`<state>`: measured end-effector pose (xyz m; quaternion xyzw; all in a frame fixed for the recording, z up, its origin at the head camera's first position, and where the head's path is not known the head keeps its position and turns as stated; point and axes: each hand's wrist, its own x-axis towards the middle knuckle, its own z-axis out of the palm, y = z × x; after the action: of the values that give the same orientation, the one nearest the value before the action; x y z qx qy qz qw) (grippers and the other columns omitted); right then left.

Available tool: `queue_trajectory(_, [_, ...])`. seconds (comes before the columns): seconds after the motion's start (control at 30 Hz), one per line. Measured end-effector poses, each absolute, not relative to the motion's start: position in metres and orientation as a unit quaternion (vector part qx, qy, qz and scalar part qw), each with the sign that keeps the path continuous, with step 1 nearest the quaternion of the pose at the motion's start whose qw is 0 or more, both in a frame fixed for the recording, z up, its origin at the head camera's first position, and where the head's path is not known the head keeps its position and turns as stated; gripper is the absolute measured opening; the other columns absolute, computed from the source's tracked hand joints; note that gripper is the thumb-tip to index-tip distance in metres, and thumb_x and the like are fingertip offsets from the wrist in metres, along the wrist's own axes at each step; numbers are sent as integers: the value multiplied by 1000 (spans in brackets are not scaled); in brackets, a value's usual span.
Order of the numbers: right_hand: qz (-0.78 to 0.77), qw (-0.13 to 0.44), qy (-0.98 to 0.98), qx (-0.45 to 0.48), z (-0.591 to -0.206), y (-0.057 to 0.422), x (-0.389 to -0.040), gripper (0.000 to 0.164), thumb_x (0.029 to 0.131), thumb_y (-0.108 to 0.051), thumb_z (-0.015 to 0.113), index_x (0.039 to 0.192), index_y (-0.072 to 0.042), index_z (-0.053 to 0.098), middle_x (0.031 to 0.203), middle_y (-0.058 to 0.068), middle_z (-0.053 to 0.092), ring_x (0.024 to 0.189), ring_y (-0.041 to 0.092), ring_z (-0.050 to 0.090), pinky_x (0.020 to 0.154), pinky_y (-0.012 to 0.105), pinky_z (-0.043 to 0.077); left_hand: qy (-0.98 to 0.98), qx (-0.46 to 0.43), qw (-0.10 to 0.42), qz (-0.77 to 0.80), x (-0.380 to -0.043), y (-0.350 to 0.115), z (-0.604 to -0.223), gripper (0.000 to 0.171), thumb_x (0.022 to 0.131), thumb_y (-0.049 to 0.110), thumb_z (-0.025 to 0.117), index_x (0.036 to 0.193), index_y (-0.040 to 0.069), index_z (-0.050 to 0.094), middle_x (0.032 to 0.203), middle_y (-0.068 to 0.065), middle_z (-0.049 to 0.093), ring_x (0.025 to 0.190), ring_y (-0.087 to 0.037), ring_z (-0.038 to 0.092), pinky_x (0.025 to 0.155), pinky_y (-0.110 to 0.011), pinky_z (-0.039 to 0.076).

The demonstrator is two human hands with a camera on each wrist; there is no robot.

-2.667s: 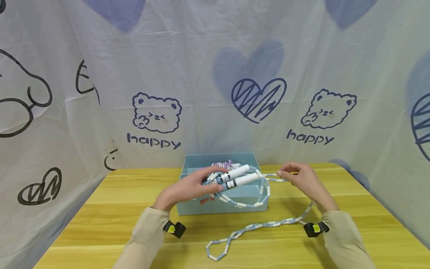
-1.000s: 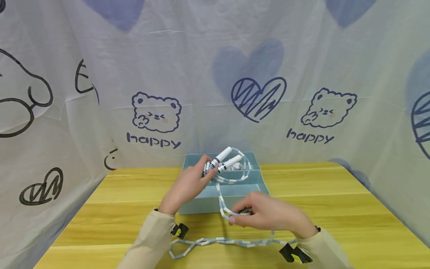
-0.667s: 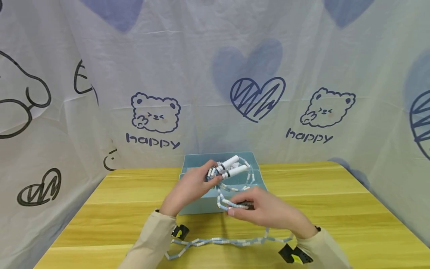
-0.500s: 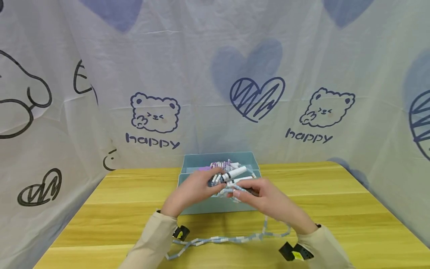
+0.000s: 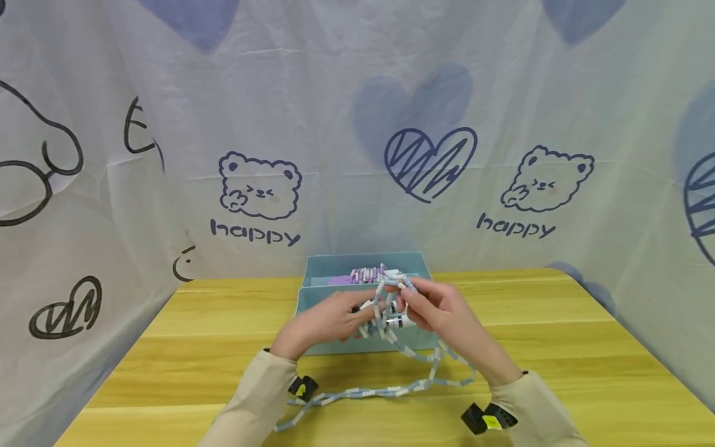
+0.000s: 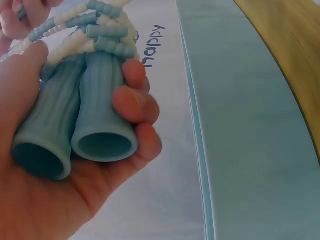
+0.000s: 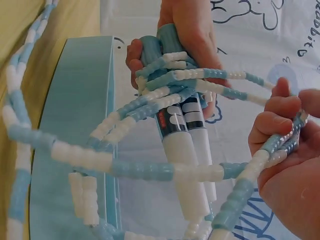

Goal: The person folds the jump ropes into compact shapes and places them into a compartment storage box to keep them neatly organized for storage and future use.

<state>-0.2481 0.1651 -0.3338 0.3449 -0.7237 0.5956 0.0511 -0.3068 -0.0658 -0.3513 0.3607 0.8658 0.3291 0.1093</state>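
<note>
My left hand [image 5: 326,318] grips the two handles of a beaded jump rope together over the blue box. In the left wrist view, the fingers curl round the ribbed light-blue handle ends [image 6: 102,107], whose hollow openings face the camera. White handle parts [image 7: 185,170] with black bands point away in the right wrist view. Turns of blue and white beaded cord [image 7: 175,77] wrap round the middle of the handles. My right hand [image 5: 447,310] pinches a doubled stretch of cord just right of the handles. From there the cord droops to the table, where a twisted length [image 5: 385,392] lies.
The light-blue box [image 5: 329,346] stands on the wooden table [image 5: 223,335] and has two compartments. A purple and white beaded rope [image 5: 367,275] lies in the back one. Behind hangs a printed cloth [image 5: 335,155].
My right hand has moved from far right, down in front of the box, then up beside the left hand, bringing cord round the handles. The loose cord on the table has slid left.
</note>
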Motion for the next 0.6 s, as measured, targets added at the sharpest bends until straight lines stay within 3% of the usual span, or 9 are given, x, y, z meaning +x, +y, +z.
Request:
queue_trajectory(0.07, [601, 61, -726, 330, -336, 164, -249, 29, 106, -17, 46, 112, 4, 64, 74, 14, 52, 51, 19, 33, 45, 29, 30, 859, 371, 118, 333, -307, -66, -351, 51, 105, 46, 36, 153, 29, 34, 79, -6, 62, 49, -20, 57, 70, -32, 52])
queue_trajectory(0.27, [619, 90, -720, 300, -343, 160, -251, 29, 106, -20, 46, 122, -2, 63, 83, 20, 58, 53, 21, 42, 44, 31, 40, 840, 368, 138, 374, -306, -65, -353, 54, 104, 55, 24, 140, 24, 50, 65, -14, 54, 44, -23, 47, 72, -37, 51])
queue_trajectory(0.43, [627, 101, -717, 286, -349, 156, -252, 30, 106, -20, 48, 126, -4, 62, 99, 23, 61, 53, 17, 41, 41, 29, 37, 837, 376, 152, 367, -307, -63, -355, 43, 103, 57, 29, 116, 27, 56, 72, -19, 51, 51, -37, 50, 65, -45, 50])
queue_trajectory(0.6, [647, 90, -712, 258, -350, 154, -251, 31, 105, -26, 48, 124, -5, 62, 104, 27, 58, 52, 15, 37, 43, 27, 31, 849, 372, 152, 344, -306, -61, -357, 34, 100, 57, 40, 114, 30, 55, 64, -8, 49, 46, -31, 47, 59, -36, 49])
